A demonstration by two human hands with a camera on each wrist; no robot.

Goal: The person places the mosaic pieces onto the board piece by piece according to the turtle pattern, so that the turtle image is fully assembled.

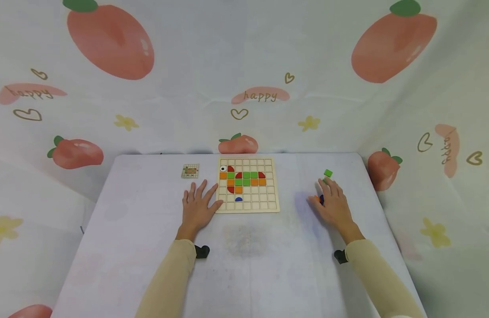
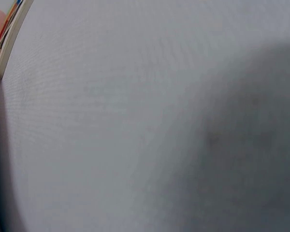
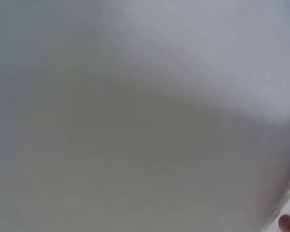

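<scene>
A square wooden grid board (image 1: pixel 270 198) lies on the table, partly filled with red, green and orange pieces. A white piece with a black dot (image 1: pixel 223 168) sits at its upper left, and a blue half-round piece (image 1: pixel 238 199) lies lower down. My left hand (image 1: pixel 197 207) rests with fingers spread, thumb and index at the board's left edge. Farther right, my right hand (image 1: pixel 335 205) reaches over a few loose pieces, its thumb and fingers apart. An orange piece (image 1: pixel 316 198) and a dark blue piece (image 1: pixel 322 199) show beside the thumb; a green square (image 1: pixel 328 172) lies beyond the fingertips.
A small picture card (image 1: pixel 190 171) with a grid pattern lies beyond the left hand. The white table (image 1: pixel 244 278) meets a fruit-printed cloth (image 1: pixel 180 119) at the back and sides. Both wrist views show mostly the pale tabletop.
</scene>
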